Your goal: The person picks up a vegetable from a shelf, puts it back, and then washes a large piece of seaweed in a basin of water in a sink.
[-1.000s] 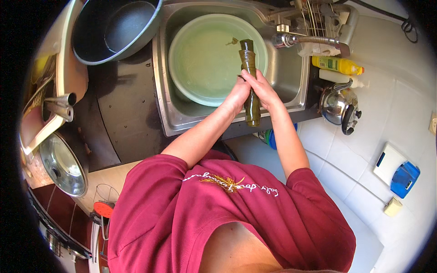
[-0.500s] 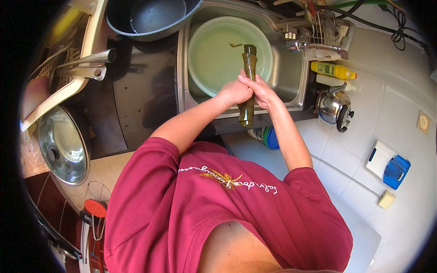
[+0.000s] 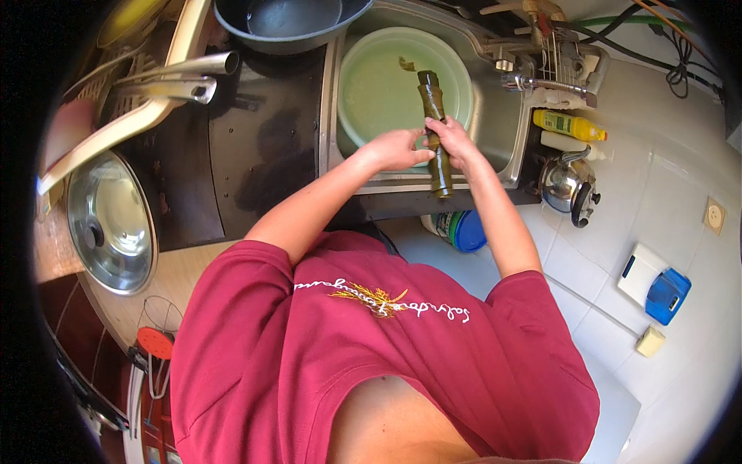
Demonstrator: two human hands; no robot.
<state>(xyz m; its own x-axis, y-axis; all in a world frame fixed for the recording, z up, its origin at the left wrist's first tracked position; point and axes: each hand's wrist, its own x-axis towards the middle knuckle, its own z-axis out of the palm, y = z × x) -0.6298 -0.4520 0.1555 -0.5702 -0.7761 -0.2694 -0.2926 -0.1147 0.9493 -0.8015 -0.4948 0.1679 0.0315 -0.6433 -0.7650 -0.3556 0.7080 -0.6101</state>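
Observation:
A long roll of wet, dark green leaf [image 3: 431, 99] is held over the near side of a pale green basin [image 3: 346, 116]. My right hand [image 3: 454, 141] is closed round the middle of the roll from the right. Just left of the roll, my left hand [image 3: 396, 149] has thumb and forefinger spread apart, their tips at its side; whether they touch it is hard to tell. Pale, cloudy liquid fills the basin, and a small torn piece of leaf [image 3: 406, 63] floats near its far side. The basin stands in a steel sink [image 3: 495, 131].
A dark pan [image 3: 297, 27] sits beyond the sink's left corner. Right of the sink are a yellow bottle [image 3: 568, 124] and a steel kettle [image 3: 563, 182]. A glass lid [image 3: 112, 224] stands at the left, beneath a rack with metal handles [image 3: 182, 87]. A faucet [image 3: 541, 83] reaches over the sink's right side.
My left hand has loosened from the roll, its thumb and forefinger now apart. The roll still rests in my right hand, tilted slightly differently. The whole view has shifted a little.

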